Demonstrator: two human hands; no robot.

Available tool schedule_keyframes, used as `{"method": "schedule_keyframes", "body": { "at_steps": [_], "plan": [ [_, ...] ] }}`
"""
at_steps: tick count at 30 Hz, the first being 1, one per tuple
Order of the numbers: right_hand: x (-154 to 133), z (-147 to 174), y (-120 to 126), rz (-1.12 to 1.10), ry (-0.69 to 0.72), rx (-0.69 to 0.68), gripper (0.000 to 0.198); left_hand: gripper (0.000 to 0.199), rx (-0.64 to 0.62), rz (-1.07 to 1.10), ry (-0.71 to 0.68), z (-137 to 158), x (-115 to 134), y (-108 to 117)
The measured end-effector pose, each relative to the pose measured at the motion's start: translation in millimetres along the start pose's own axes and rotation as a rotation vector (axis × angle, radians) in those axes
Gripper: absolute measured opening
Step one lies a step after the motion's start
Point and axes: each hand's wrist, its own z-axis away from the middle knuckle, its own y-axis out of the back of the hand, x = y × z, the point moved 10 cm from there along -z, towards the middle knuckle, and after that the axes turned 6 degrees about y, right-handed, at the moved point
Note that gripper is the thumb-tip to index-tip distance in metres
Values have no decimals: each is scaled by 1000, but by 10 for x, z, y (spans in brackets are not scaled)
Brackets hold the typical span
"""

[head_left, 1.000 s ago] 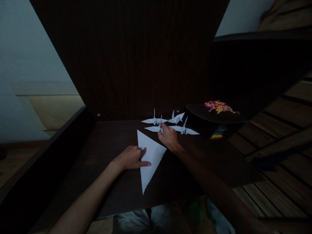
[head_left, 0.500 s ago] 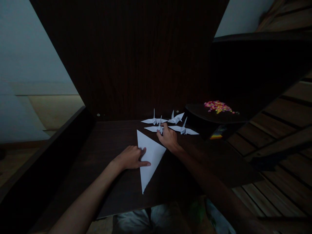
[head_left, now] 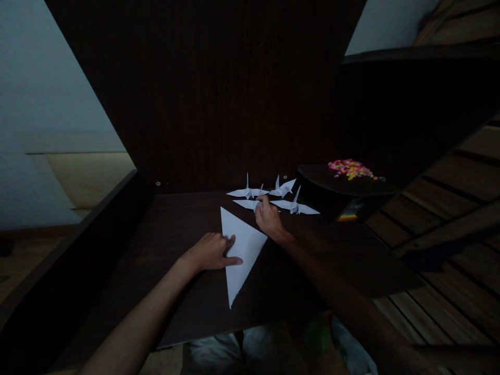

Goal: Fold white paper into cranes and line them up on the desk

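Observation:
A sheet of white paper folded into a triangle [head_left: 247, 237] lies on the dark tabletop, one point toward me. My left hand [head_left: 213, 252] rests on its left edge, thumb and one finger spread apart over the paper; the other fingers are hidden. Farther back, my right hand [head_left: 270, 216] has its fingers closed on a white paper crane [head_left: 246, 204], covering much of its body and right wing. Around that hand stand other paper cranes: one behind on the left [head_left: 246, 193], one behind on the right [head_left: 283, 188] and one at the right [head_left: 296, 207].
Small pink, red and yellow pieces [head_left: 353, 169] are heaped on a low curved shelf [head_left: 316, 177] at the right. Beneath it is a colourful item [head_left: 347, 216]. A dark upright panel [head_left: 219, 104] rises behind the tabletop, and a side board [head_left: 78, 234] borders the left.
My right hand has shifted slightly, and the crane's neck now leans more to the right. My left hand and the folded paper stay in place. The view moved a little.

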Motion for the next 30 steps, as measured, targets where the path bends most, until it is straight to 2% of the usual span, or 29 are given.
{"method": "schedule_keyframes", "body": {
  "at_steps": [13, 17, 19, 22, 25, 30],
  "plan": [
    [18, -11, -14, 9, 4, -39, 30, 74, 3, 19, 13, -3, -24, -26],
    [59, 29, 68, 100, -54, 23, 31, 74, -6, 5, 24, -3, -29, -24],
    [35, 76, 125, 131, -39, 81, 29, 73, -14, -4, 27, 1, -19, -11],
    [-148, 183, 118, 141, 128, 100, 23, 68, -8, -7, 44, 6, -1, 35],
    [-435, 364, -45, 151, 380, -17, 22, 65, -3, -4, 86, 2, 0, 72],
    [-672, 624, -216, 166, 529, -128, 17, 66, 7, -47, 132, -20, 15, 88]
  ]
}}
